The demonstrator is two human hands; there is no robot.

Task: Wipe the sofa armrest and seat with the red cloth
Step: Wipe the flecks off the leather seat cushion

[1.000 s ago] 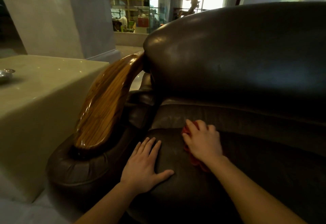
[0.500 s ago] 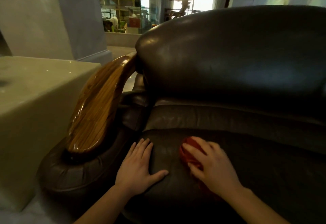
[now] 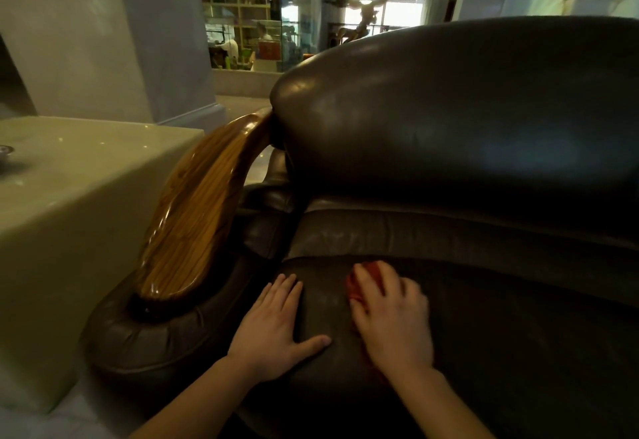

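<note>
Sofa (image 3: 449, 110): dark leather, glossy; a slick skin, so a cloth pressed too lightly would likely glide over grime rather than lift it
Seat (image 3: 518, 352): the surface under both hands; broad and mostly untouched to the right, so the likeliest fault is patchy coverage if strokes stay short and near the left edge
Armrest (image 3: 193, 217): polished wood cap over a padded leather roll, just left of the seat; nothing rests on it; the crease between roll and seat could trap dirt that a flat swipe would miss
Side table (image 3: 86, 189): pale block beside the armrest, bearing a small metal dish (image 3: 5, 153) at the frame edge; well apart from the hands, low risk
Left hand (image 3: 276, 331): flat, fingers spread, empty, palm down on the seat near the armrest; seemingly a brace; leaning on it may leave prints on wiped leather
Right hand (image 3: 394, 321): palm down, fingers curled over the cloth, pressing it to the seat; slightly blurred
Cloth (image 3: 359, 286): red, bunched, mostly hidden beneath the right hand, on the seat's rear left part; so bunched it offers little wiping face, and could slip out from under the fingers on a fast stroke
</note>
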